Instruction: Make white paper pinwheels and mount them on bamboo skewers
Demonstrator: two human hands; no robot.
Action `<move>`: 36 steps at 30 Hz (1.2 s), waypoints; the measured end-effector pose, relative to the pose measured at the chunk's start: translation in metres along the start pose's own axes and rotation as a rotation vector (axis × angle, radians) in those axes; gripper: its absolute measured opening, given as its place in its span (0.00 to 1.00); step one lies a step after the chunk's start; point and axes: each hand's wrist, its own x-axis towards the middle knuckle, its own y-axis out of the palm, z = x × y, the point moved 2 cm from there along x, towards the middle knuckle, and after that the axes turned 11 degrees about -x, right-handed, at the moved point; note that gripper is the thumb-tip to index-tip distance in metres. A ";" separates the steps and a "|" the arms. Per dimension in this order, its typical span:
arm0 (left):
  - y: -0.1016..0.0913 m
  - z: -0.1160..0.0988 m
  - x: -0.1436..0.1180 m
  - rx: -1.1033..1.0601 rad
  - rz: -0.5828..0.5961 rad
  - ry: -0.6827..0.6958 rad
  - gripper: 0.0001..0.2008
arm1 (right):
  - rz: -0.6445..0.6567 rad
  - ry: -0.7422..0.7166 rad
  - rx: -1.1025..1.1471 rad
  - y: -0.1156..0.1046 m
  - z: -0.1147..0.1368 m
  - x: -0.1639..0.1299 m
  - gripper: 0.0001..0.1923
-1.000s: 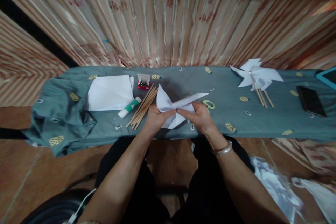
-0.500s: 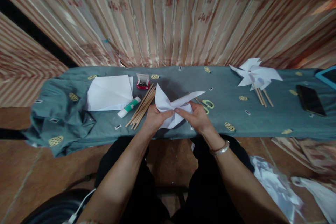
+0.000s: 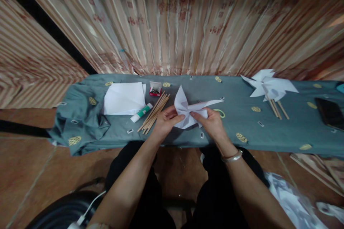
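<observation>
A white paper pinwheel [image 3: 185, 104] is held up over the near part of the table between both hands. My left hand [image 3: 167, 121] pinches its left side, thumb pressed close to the centre. On the other side my right hand [image 3: 210, 118] grips it, its thumb also near the middle. Just left of my left hand lies a bundle of wooden sticks [image 3: 154, 112]. Behind my right hand, the scissors show only a pale green handle [image 3: 220, 113]; the rest is hidden.
A stack of white paper [image 3: 124, 98], a glue stick [image 3: 141, 112] and a small red box of pins [image 3: 155, 88] are at the left. Pinwheels on sticks [image 3: 268, 84] and a dark phone [image 3: 330, 112] lie at the right. A striped curtain [image 3: 172, 25] hangs behind the table.
The whole scene has shifted right and slightly down as the camera turned. Both hands still hold the pinwheel, and less of the scissors shows behind my right hand.
</observation>
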 end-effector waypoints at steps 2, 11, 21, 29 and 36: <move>-0.010 -0.006 0.004 0.032 -0.061 0.081 0.23 | -0.035 0.011 0.017 -0.007 0.002 0.001 0.19; -0.055 -0.012 0.043 0.929 -0.148 0.429 0.12 | -0.043 -0.032 -0.018 -0.022 0.000 -0.003 0.18; -0.050 -0.013 0.045 1.361 -0.120 0.416 0.13 | 0.057 -0.148 -0.119 -0.017 0.008 -0.011 0.12; -0.041 -0.017 0.042 1.193 -0.114 0.395 0.10 | 0.082 -0.245 -0.250 -0.009 0.013 -0.023 0.08; -0.016 -0.021 0.023 0.440 -0.126 0.237 0.11 | 0.088 -0.490 -0.373 -0.012 0.032 -0.034 0.07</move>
